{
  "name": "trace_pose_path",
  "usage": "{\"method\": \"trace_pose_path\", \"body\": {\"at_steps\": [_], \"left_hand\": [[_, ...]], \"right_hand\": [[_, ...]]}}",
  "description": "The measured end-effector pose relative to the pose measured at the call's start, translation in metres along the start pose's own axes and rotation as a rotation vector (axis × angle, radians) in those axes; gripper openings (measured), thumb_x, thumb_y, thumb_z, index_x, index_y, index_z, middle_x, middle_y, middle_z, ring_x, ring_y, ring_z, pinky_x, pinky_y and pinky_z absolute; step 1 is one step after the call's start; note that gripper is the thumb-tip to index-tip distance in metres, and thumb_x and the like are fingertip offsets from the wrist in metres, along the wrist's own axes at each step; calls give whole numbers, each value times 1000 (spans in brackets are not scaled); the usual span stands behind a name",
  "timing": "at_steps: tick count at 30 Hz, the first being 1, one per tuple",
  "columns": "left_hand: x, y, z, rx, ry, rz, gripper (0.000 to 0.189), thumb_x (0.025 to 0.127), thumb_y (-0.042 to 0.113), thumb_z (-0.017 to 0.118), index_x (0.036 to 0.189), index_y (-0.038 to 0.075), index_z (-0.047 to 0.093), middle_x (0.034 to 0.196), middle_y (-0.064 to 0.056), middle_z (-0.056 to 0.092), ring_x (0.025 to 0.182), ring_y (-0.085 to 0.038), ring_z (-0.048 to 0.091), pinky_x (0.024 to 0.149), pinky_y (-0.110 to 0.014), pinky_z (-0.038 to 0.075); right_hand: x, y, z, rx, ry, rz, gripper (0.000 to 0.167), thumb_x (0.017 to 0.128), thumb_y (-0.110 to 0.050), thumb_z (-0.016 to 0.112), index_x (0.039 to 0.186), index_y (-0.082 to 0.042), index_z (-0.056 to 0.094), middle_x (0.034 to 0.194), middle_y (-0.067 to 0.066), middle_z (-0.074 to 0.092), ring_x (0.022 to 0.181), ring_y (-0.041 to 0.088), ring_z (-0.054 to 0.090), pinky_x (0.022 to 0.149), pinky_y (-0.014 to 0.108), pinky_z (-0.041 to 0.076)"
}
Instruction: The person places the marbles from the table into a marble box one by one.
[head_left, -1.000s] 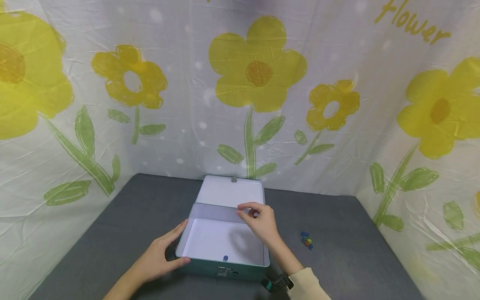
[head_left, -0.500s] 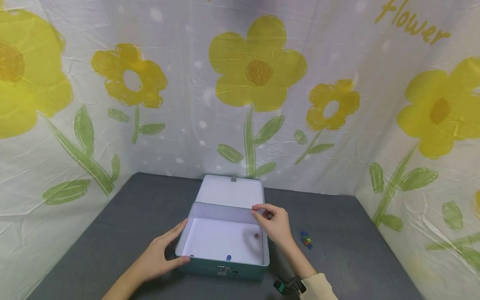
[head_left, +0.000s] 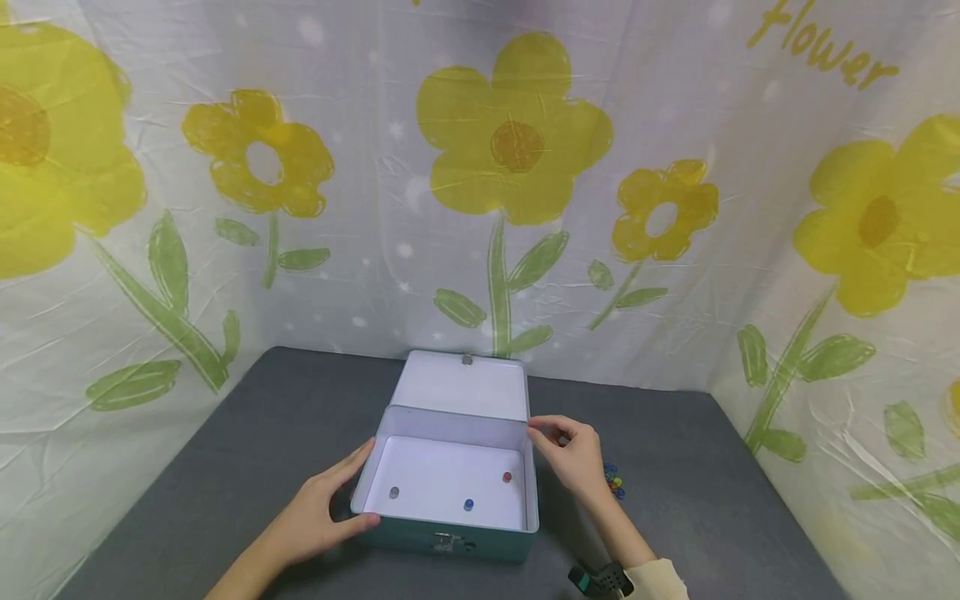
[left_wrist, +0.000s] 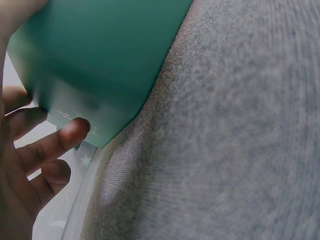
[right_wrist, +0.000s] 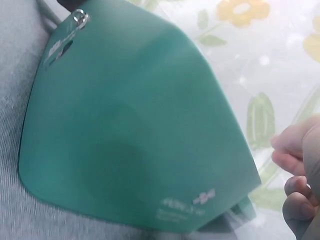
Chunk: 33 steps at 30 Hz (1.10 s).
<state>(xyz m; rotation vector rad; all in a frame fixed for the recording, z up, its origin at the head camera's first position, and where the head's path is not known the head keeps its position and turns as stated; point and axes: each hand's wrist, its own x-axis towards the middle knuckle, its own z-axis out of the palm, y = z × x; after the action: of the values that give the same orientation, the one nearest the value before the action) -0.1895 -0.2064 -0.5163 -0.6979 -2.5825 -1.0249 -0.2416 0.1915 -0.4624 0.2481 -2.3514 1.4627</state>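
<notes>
A green tin box [head_left: 446,540] with a white inside stands with its lid [head_left: 461,387] laid back. On its floor lie three marbles: a blue marble [head_left: 468,505], a red marble [head_left: 507,477] and a clear greyish marble [head_left: 394,492]. My left hand [head_left: 318,508] rests at the front left corner, thumb on the front rim and fingers along the left side. In the left wrist view, fingertips touch the green wall. My right hand [head_left: 573,454] hovers by the box's right back edge, thumb and index tips close together. Nothing shows between them in the right wrist view.
Right of the box lies a small cluster of colourful marbles [head_left: 614,481], partly behind my right hand. Dark grey cloth covers the table [head_left: 315,417]. A flower-printed curtain [head_left: 375,250] hangs behind and at both sides.
My right hand has moved right, from over the box to its right edge. The red marble now shows inside. The blue and clear marbles have rolled away from the front wall. My left hand has stayed.
</notes>
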Motion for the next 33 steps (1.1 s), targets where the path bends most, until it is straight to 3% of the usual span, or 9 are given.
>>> {"method": "trace_pose_path", "body": {"at_steps": [6, 20, 26, 33], "left_hand": [[-1, -1, 1, -1, -2, 4, 99, 81, 44, 92, 164, 18, 43, 162, -11, 50, 143, -39, 53, 111, -46, 47], [0, 3, -2, -17, -6, 10, 100, 82, 41, 92, 165, 16, 41, 163, -11, 49, 142, -41, 53, 108, -54, 51], [0, 3, -2, -19, -9, 10, 101, 83, 40, 92, 165, 16, 40, 163, -13, 48, 142, -41, 52, 107, -55, 53], [0, 2, -2, -17, -11, 7, 101, 83, 40, 91, 165, 16, 39, 163, -12, 48, 142, -42, 52, 106, -57, 53]], "right_hand": [[-5, 15, -12, -34, 31, 20, 11, 89, -6, 85, 98, -13, 85, 66, -3, 57, 61, 5, 44, 53, 18, 31], [-13, 39, -56, -110, 75, 24, 12, 91, -9, 84, 104, -6, 84, 78, 6, 75, 59, 7, 47, 48, 19, 29], [-19, 43, -72, -107, 90, 56, 13, 94, -11, 81, 106, -5, 83, 80, 18, 73, 46, 6, 43, 41, 23, 41], [-22, 50, -84, -161, 128, 76, 14, 94, -11, 82, 106, -4, 82, 79, 18, 73, 48, 6, 41, 40, 21, 26]]}}
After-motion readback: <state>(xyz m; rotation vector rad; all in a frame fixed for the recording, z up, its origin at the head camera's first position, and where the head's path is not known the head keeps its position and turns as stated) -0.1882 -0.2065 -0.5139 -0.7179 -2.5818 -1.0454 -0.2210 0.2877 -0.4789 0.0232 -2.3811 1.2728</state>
